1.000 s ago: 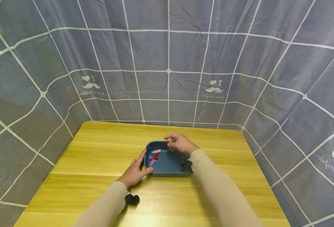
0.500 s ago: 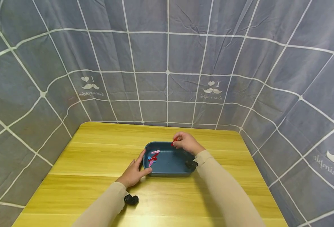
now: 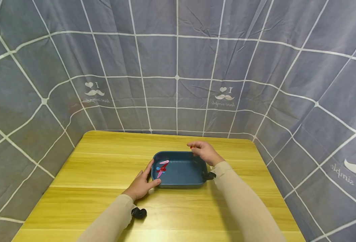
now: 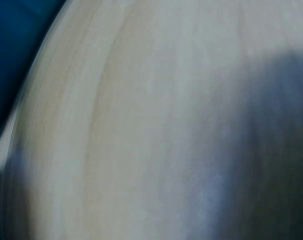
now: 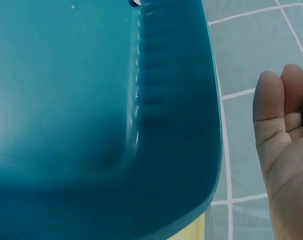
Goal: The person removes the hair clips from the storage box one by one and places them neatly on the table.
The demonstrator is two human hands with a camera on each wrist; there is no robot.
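A dark blue tray (image 3: 181, 184) sits mid-table. Inside it at the left end lie a pink hair clip (image 3: 164, 162), a red one (image 3: 162, 169) and a blue one (image 3: 158, 168). My left hand (image 3: 145, 179) rests against the tray's near left corner, fingers straight along its side and thumb on the front rim. My right hand (image 3: 196, 148) hovers over the far right corner and pinches a small red clip (image 3: 192, 147). The right wrist view shows the tray's inside (image 5: 91, 100) and my palm (image 5: 286, 150). In the blurred left wrist view only wood and a tray corner (image 4: 11, 30) show.
The yellow wooden table (image 3: 90, 168) is walled on three sides by a grey gridded cloth (image 3: 178, 67). Black wrist cameras sit on my left sleeve (image 3: 139, 212) and right sleeve (image 3: 209, 175). Bare wood lies left, right and in front of the tray.
My right hand has carried the red clip rightward, from over the tray's far middle to its far right corner. The left hand has stayed on the tray.
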